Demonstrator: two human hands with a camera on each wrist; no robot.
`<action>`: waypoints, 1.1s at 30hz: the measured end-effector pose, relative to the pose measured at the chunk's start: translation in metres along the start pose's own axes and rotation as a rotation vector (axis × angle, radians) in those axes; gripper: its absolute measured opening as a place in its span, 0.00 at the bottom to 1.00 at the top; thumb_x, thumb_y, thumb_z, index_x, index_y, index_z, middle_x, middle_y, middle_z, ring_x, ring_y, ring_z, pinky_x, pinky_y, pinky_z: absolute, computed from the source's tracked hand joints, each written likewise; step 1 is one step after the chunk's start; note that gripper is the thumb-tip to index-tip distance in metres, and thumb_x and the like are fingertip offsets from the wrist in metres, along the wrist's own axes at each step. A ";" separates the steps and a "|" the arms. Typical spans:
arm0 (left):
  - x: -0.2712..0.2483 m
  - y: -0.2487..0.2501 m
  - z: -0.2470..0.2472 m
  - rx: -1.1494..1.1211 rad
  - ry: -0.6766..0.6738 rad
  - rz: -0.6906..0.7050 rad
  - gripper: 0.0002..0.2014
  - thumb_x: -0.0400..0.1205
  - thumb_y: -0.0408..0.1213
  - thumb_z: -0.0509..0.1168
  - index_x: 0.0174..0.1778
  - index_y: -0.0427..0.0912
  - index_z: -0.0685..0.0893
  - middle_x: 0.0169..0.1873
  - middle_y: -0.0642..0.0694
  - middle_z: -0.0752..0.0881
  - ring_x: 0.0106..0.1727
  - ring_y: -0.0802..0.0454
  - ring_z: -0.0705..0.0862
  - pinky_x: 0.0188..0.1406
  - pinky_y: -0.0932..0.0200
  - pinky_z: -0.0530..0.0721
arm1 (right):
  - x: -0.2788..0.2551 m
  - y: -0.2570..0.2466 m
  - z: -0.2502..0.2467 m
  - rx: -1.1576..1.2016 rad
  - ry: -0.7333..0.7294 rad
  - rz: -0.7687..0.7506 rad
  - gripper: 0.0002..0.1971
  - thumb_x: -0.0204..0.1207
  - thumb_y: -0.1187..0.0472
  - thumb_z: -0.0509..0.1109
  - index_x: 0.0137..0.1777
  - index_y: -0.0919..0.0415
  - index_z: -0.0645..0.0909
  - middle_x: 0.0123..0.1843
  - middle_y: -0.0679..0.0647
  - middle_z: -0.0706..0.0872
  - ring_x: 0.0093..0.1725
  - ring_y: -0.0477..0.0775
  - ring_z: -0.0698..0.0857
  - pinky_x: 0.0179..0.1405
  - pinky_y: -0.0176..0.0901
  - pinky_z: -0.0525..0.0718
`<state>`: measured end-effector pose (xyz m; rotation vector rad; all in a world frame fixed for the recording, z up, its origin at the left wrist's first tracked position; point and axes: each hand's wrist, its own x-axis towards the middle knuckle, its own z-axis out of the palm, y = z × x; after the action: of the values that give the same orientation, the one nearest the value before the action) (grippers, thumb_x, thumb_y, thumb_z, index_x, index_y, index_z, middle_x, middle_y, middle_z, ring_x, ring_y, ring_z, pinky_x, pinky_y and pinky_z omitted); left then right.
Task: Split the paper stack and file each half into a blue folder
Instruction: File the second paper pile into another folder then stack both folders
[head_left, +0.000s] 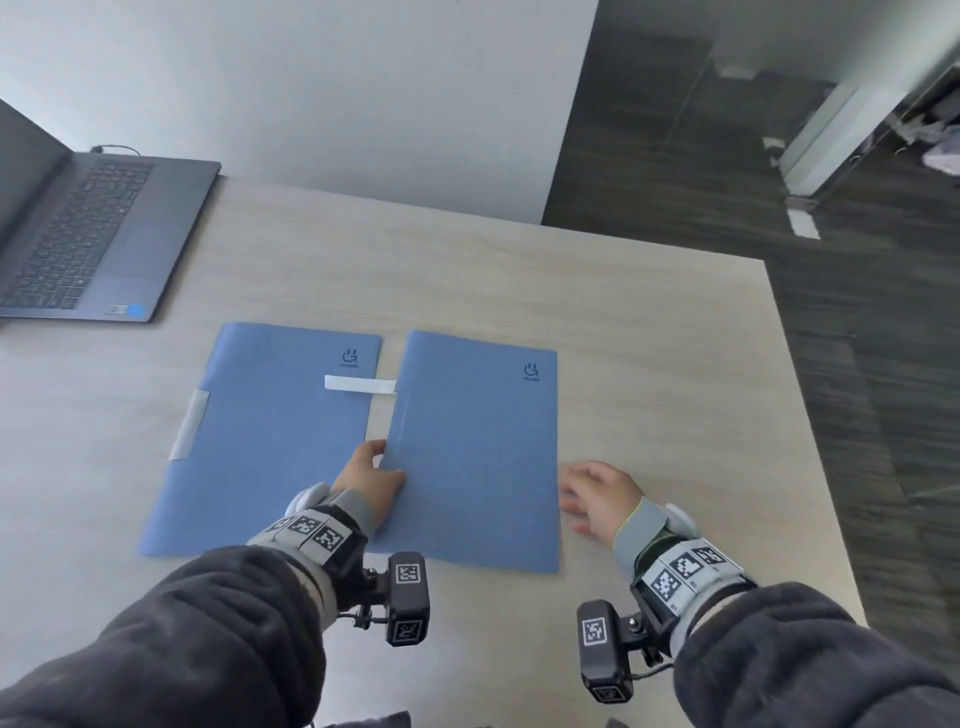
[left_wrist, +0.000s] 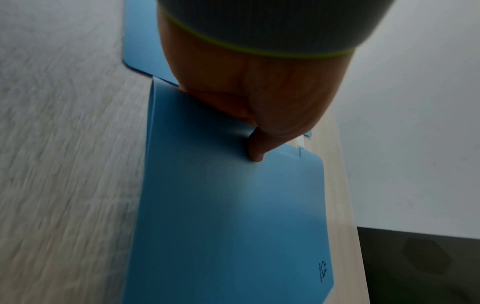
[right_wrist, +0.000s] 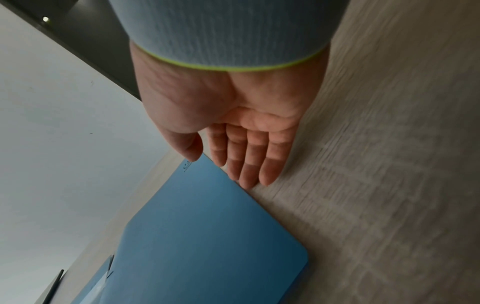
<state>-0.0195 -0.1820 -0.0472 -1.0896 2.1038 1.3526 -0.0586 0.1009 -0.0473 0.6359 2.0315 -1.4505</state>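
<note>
Two closed blue folders lie side by side on the wooden table (head_left: 649, 338). The left folder (head_left: 270, 431) (left_wrist: 145, 41) has a white strip (head_left: 189, 423) at its left edge. Another white strip (head_left: 361, 384) pokes out between the folders. My left hand (head_left: 382, 462) (left_wrist: 255, 144) pinches the left edge of the right folder (head_left: 478, 452) (left_wrist: 228, 216) (right_wrist: 207, 236), thumb on top and the other fingers hidden under it. My right hand (head_left: 582, 493) (right_wrist: 239, 164) lies open on the table, fingers straight, just beside that folder's right edge. No loose paper stack shows.
An open grey laptop (head_left: 88, 228) sits at the table's far left. The table's right edge (head_left: 815, 426) drops to dark carpet. A white wall stands behind the table.
</note>
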 end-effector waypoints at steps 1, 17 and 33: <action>-0.001 -0.001 0.000 -0.037 -0.006 -0.006 0.24 0.77 0.35 0.64 0.68 0.57 0.75 0.43 0.42 0.90 0.43 0.41 0.89 0.43 0.55 0.82 | -0.001 0.002 -0.001 -0.013 0.014 -0.010 0.06 0.74 0.53 0.67 0.47 0.49 0.84 0.47 0.51 0.90 0.47 0.53 0.90 0.37 0.45 0.84; -0.028 -0.014 0.016 -0.047 -0.208 0.073 0.16 0.74 0.34 0.70 0.57 0.50 0.81 0.43 0.45 0.90 0.43 0.43 0.89 0.47 0.49 0.88 | -0.026 0.010 -0.012 0.267 -0.068 -0.003 0.15 0.78 0.74 0.62 0.59 0.61 0.84 0.51 0.59 0.91 0.50 0.65 0.89 0.54 0.63 0.86; -0.034 0.015 -0.011 0.728 0.010 0.355 0.30 0.69 0.71 0.56 0.69 0.71 0.72 0.68 0.62 0.80 0.72 0.43 0.73 0.66 0.48 0.71 | -0.044 0.024 -0.042 0.236 -0.113 -0.113 0.15 0.77 0.76 0.64 0.52 0.59 0.87 0.51 0.59 0.93 0.47 0.62 0.90 0.53 0.59 0.86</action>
<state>-0.0103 -0.1752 -0.0105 -0.4339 2.5568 0.5815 -0.0175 0.1461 -0.0234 0.5269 1.8509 -1.7695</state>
